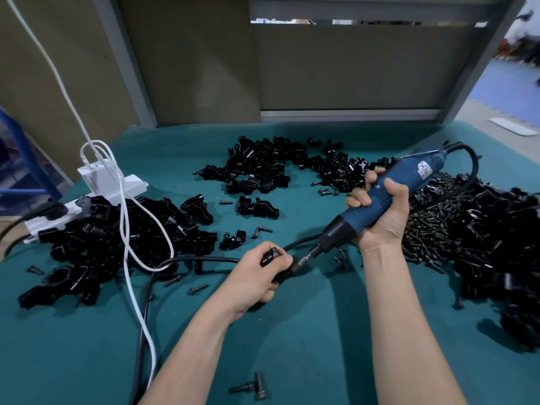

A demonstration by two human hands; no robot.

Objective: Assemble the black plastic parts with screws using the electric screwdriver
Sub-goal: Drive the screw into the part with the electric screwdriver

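Observation:
My left hand (257,273) grips a small black plastic part (270,255) just above the green mat. My right hand (380,211) is wrapped around a blue electric screwdriver (388,194), tilted down to the left. Its bit (306,257) touches the right side of the held part. Heaps of black plastic parts lie at the left (117,238), the back middle (277,168) and the right (502,258). A pile of dark screws (429,229) sits right of my right hand.
A white power strip (96,197) with a white charger and looping white cable (128,229) stands at the left. The screwdriver's black cord (181,261) runs across the mat under my left hand. Loose screws (251,385) lie near the front edge. A grey frame rises behind.

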